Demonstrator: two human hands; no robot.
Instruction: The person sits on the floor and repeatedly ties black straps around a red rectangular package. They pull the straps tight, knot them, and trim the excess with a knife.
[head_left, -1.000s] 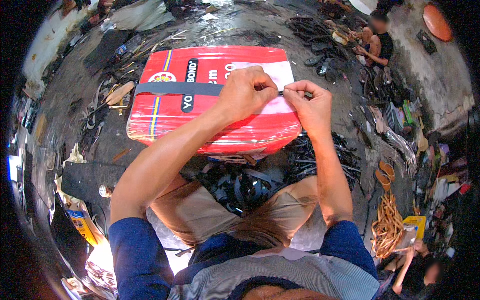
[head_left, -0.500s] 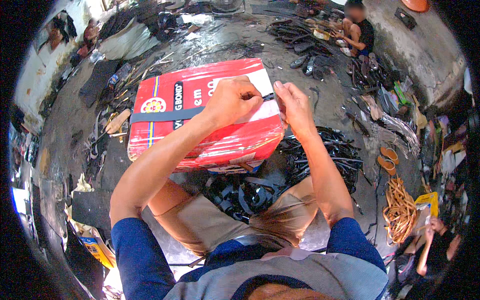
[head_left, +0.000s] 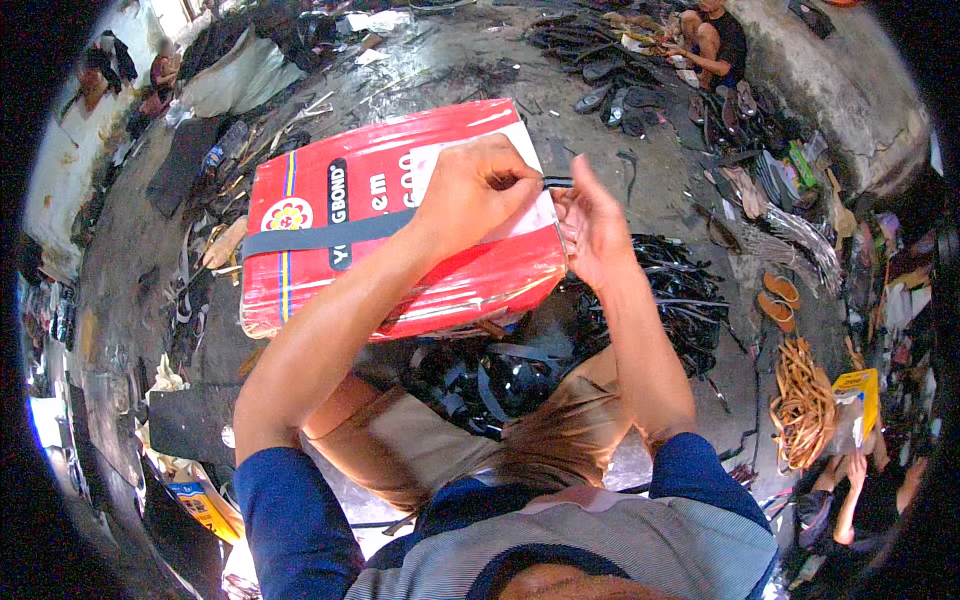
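Note:
A red cardboard box [head_left: 300, 190] with a glossy surface sits in front of me, above my lap. A flat dark strap [head_left: 320, 237] lies across its top and passes beneath my left hand [head_left: 482, 190]. That hand rests over the box's right part, its thumb and finger pinched on a thin black strip [head_left: 556, 182]. I cannot tell whether strip and strap are one piece. At the box's right edge, my right hand [head_left: 600, 230] is open beside the strip's end, thumb raised apart from the bent fingers.
Black straps [head_left: 490, 385] lie heaped between my legs, and another black pile [head_left: 670, 300] is right of the box. Tan strips [head_left: 802, 405] and orange-brown sandal soles [head_left: 777, 302] lie farther right. One person [head_left: 715, 50] sits at the far right; another person's hand [head_left: 852, 490] shows lower right.
My right thumb has lifted off the strip, and the hand has opened beside it. My left hand stays pinched. The box appears slightly farther left and up in view.

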